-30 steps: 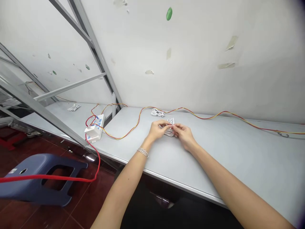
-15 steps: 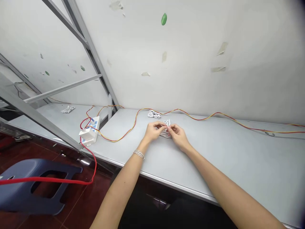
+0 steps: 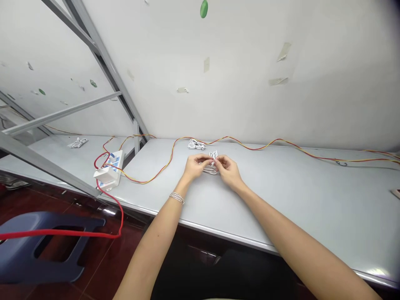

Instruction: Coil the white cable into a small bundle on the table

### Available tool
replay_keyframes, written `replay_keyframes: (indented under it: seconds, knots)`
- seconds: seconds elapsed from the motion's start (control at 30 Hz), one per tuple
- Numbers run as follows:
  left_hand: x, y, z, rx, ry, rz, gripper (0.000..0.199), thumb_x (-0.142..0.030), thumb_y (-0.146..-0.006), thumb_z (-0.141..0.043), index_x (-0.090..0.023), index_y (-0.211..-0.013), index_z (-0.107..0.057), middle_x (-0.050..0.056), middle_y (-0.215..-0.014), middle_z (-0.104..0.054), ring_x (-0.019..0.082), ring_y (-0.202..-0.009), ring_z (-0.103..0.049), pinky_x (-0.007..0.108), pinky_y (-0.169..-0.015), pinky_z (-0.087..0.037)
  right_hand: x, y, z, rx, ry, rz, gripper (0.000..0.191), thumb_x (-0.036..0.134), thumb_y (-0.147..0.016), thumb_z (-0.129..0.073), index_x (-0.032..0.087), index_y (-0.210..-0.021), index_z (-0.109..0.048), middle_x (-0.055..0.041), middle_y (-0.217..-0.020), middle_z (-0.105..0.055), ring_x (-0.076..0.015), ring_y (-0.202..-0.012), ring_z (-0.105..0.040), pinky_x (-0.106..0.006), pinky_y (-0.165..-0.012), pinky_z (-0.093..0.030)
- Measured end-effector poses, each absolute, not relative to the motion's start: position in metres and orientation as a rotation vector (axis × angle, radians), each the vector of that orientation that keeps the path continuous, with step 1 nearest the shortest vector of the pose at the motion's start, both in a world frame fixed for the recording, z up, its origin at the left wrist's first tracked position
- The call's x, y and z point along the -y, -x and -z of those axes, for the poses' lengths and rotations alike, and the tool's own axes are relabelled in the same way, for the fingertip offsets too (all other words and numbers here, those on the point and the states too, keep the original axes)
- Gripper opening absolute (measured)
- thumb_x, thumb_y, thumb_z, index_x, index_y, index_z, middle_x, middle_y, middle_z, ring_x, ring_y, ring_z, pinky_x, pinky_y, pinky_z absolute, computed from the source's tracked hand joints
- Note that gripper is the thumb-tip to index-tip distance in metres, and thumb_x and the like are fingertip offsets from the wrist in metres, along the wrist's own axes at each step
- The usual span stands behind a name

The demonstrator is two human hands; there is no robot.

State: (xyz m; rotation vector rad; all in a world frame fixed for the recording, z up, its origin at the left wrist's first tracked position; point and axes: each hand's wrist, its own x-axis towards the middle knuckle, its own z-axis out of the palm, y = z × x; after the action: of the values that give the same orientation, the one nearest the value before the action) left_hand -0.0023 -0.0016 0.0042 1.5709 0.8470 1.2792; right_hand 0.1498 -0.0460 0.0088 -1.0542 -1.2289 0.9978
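A coiled white cable (image 3: 211, 170) lies on the grey table under my fingertips, partly hidden by both hands. My left hand (image 3: 195, 166) pinches at the middle of the coil, thumb against index finger. My right hand (image 3: 229, 170) pinches at the same spot from the other side, its fingertips almost touching the left ones. Whatever small piece is between the fingertips is too small to make out. Just behind sits a second white cable bundle (image 3: 196, 144), tied at its middle.
A twisted red-and-yellow wire (image 3: 170, 160) snakes along the table's back. At left stand a white power strip (image 3: 116, 163) with a plugged-in white adapter (image 3: 105, 175) and a red cord (image 3: 121, 212). Another white cable bundle (image 3: 78, 143) lies farther left. A blue stool (image 3: 46, 250) is below.
The view has shifted slightly right and down. Both hands stay pinched together over the coiled cable, with only small finger movement.
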Motion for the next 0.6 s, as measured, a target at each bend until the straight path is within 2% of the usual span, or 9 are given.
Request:
replay_keyframes:
  seconds: [0.13, 0.33, 0.47, 0.6]
  knots:
    - [-0.0009, 0.0018, -0.0045, -0.810, -1.494, -1.324, 0.030, -0.038, -0.065, -0.087, -0.015, -0.082, -0.077, 0.009, -0.086, -0.078, 0.020, -0.079, -0.073, 0.036, -0.082, -0.059, 0.0450, -0.1507, -0.0076, 1.218, 1.057, -0.986, 0.048, 0.069, -0.074, -0.067, 0.023, -0.078, -0.055, -0.0015, -0.074, -0.060, -0.0141, -0.058, -0.051, -0.030, -0.056, -0.041]
    - [-0.0020, 0.0028, -0.0070, -0.790, -1.435, -1.335, 0.034, -0.045, -0.067, -0.087, -0.016, -0.081, -0.076, 0.007, -0.079, -0.076, 0.020, -0.071, -0.071, 0.038, -0.077, -0.060, 0.0419, -0.1503, -0.0015, 1.207, 1.078, -0.996, 0.048, 0.069, -0.075, -0.066, 0.023, -0.081, -0.054, -0.0015, -0.072, -0.059, -0.0143, -0.057, -0.050, -0.031, -0.057, -0.041]
    - [-0.0014, 0.0048, -0.0077, -0.765, -1.394, -1.288, 0.035, -0.042, -0.063, -0.089, -0.016, -0.081, -0.077, 0.007, -0.079, -0.076, 0.019, -0.074, -0.071, 0.038, -0.079, -0.059, 0.0420, -0.1503, -0.0006, 1.203, 1.067, -0.980, 0.045, 0.066, -0.075, -0.068, 0.023, -0.084, -0.059, -0.0030, -0.076, -0.061, -0.0160, -0.061, -0.051, -0.032, -0.059, -0.043]
    - [-0.0013, 0.0072, -0.0063, -0.718, -1.332, -1.188, 0.034, -0.036, -0.059, -0.092, -0.016, -0.082, -0.077, 0.007, -0.084, -0.077, 0.020, -0.080, -0.072, 0.036, -0.082, -0.057, 0.0428, -0.1508, -0.0020, 1.202, 1.075, -1.000, 0.045, 0.066, -0.074, -0.069, 0.023, -0.079, -0.059, -0.0014, -0.072, -0.060, -0.0157, -0.061, -0.051, -0.032, -0.059, -0.043]
